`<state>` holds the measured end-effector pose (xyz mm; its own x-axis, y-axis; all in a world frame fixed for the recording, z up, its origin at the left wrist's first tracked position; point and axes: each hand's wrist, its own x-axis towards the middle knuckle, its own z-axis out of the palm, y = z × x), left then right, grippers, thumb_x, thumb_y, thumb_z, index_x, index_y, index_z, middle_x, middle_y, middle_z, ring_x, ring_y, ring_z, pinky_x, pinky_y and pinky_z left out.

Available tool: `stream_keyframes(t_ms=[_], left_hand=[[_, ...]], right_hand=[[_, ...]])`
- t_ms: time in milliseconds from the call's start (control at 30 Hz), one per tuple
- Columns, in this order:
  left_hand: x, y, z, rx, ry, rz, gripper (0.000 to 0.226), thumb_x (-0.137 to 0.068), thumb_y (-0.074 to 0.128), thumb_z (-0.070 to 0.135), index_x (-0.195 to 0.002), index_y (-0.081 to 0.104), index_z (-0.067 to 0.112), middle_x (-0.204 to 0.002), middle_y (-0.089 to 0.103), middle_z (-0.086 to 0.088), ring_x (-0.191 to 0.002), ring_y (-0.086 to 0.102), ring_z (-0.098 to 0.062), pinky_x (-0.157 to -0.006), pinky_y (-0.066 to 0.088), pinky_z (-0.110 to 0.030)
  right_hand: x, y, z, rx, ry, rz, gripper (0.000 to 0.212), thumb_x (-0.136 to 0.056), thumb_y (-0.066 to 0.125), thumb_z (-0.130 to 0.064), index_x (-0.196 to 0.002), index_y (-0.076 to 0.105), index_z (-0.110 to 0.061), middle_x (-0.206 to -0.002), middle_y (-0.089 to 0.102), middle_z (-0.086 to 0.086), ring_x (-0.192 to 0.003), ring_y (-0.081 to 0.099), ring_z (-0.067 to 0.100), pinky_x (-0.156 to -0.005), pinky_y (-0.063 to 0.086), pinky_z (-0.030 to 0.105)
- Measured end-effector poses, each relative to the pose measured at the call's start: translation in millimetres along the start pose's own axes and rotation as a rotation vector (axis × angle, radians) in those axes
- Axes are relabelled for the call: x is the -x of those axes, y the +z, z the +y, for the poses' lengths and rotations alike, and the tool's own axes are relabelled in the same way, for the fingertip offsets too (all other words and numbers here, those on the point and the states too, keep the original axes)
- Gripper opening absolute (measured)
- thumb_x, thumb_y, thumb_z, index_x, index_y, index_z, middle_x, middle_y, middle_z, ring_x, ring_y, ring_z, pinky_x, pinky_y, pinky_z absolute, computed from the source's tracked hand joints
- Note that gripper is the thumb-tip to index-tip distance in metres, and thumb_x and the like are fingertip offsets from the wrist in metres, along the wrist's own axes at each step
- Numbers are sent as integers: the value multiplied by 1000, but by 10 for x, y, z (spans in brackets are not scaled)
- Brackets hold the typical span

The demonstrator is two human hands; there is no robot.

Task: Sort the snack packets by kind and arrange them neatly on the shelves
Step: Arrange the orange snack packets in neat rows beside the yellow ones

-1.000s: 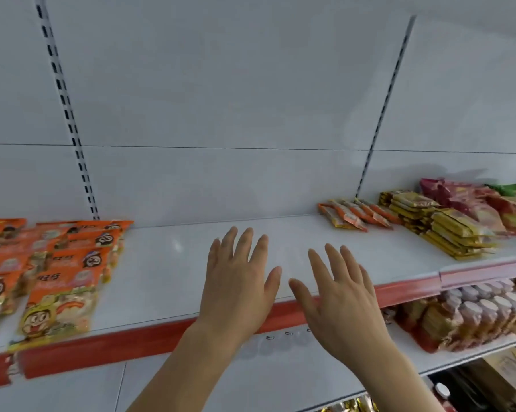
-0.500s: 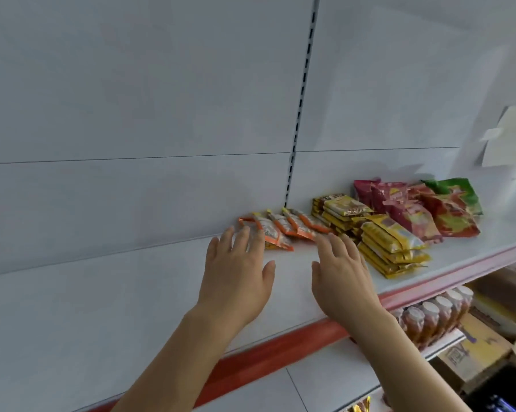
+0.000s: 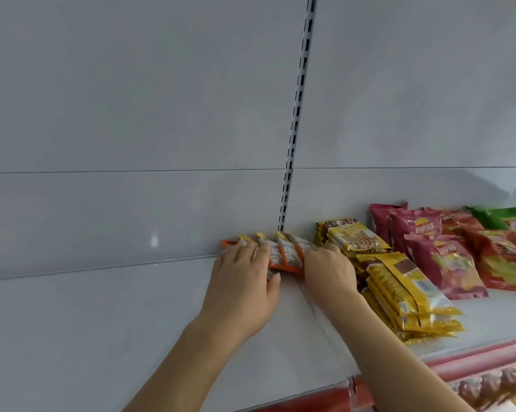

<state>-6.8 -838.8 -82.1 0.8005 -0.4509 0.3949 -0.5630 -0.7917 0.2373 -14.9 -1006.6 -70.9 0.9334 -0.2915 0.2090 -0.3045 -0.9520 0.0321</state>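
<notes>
Reaching to the back of the white shelf (image 3: 102, 337), the person brackets a short row of small orange-and-white packets (image 3: 286, 257) from both ends. The left hand (image 3: 245, 281) lies over the row's left end, fingers fairly straight and spread across the packets, thumb alongside their near edge. The right hand (image 3: 328, 269) comes in at the right end, fingers bent forward onto the last packet; whether they pinch it or only press on it I cannot tell, since the fingertips are out of sight behind the knuckles. Flanking the row this way looks meant to gather or square it as one group rather than piece by piece.

These packets sit against the back panel at the foot of the slotted upright (image 3: 295, 114), overlapping like tiles, which keeps one kind together. Just to their right stand stacks of yellow packets (image 3: 399, 289), the right hand touching or nearly touching the rear stack. Farther right lie pink crisp bags (image 3: 438, 257), then red bags (image 3: 506, 260), with a green bag (image 3: 503, 218) behind.

How many orange packets there are is unclear, as the hands cover much of the row. The red and green bags are cut off by the frame's right edge. Below the red shelf edge (image 3: 474, 361), goods on a lower shelf are too blurred to name.
</notes>
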Motion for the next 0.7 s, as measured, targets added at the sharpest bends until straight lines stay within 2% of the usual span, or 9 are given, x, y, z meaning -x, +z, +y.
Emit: stream_keyframes(t_ms=[100, 200, 267, 333, 367, 433, 533, 633, 700], left_hand=[[-15, 6, 162, 79, -69, 17, 42, -99, 45, 39, -129, 62, 16, -118, 67, -4, -114, 59, -30, -95, 50, -42], [-39, -25, 362, 339, -227, 73, 31, -107, 47, 39, -125, 66, 22, -116, 72, 2, -112, 64, -21, -91, 50, -36], [-81, -41, 475, 640, -358, 28, 36, -106, 46, 51, -109, 72, 26, -102, 76, 7, -102, 69, -13, -88, 52, -33], [-126, 0, 529, 979, -513, 22, 40, -99, 53, 60, -96, 72, 24, -90, 76, 7, -95, 72, -13, -87, 54, -34], [-141, 38, 534, 1113, -601, 57, 37, -94, 59, 57, -93, 71, 22, -87, 75, 5, -92, 72, -16, -85, 54, -36], [-149, 82, 500, 1254, -727, 189, 17, -97, 64, 33, -94, 70, 18, -88, 76, -4, -86, 71, -20, -75, 54, -34], [-92, -7, 393, 1257, -785, 262, 17, -101, 57, 8, -99, 73, 14, -93, 80, -7, -82, 78, -21, -72, 62, -38], [-23, -123, 246, 1236, -796, 234, 19, -100, 56, 7, -101, 73, 16, -93, 81, -6, -82, 79, -22, -75, 65, -41], [11, -168, 166, 1242, -797, 231, 19, -99, 56, 6, -102, 71, 17, -94, 81, -6, -80, 79, -21, -70, 64, -38]], right_hand=[[57, -63, 69, -24, -46, 77, 23, -95, 52, -11, -109, 69, -19, -109, 70, 1, -113, 56, 23, -83, 52, 33], [231, -101, 161, -162, -122, 328, 14, -84, 64, -10, -95, 70, -17, -94, 72, -1, -94, 67, 24, -68, 52, 34], [364, -35, 171, -331, -271, 496, 11, -82, 68, -12, -92, 71, -16, -90, 73, -1, -87, 70, 24, -70, 55, 36], [493, 32, 113, -454, -450, 540, 13, -88, 64, -16, -98, 72, -17, -95, 72, -4, -92, 68, 22, -79, 53, 39], [537, 58, 85, -510, -528, 518, 15, -91, 62, -16, -101, 72, -17, -98, 71, -4, -97, 67, 21, -82, 52, 39], [590, 84, 77, -611, -617, 465, 21, -92, 58, -14, -110, 70, -15, -110, 69, -4, -109, 63, 21, -89, 51, 38], [469, 33, 164, -571, -508, 429, 34, -89, 55, -10, -122, 63, -11, -124, 65, 2, -121, 56, 23, -101, 49, 39], [195, 57, 191, -341, -305, 94, 60, -95, 49, -21, -152, 30, -13, -157, 34, 5, -147, 25, 26, -120, 30, 38], [61, 134, 137, -247, -267, -78, 64, -96, 48, -20, -155, 21, -16, -159, 28, 3, -147, 24, 28, -115, 34, 38]])
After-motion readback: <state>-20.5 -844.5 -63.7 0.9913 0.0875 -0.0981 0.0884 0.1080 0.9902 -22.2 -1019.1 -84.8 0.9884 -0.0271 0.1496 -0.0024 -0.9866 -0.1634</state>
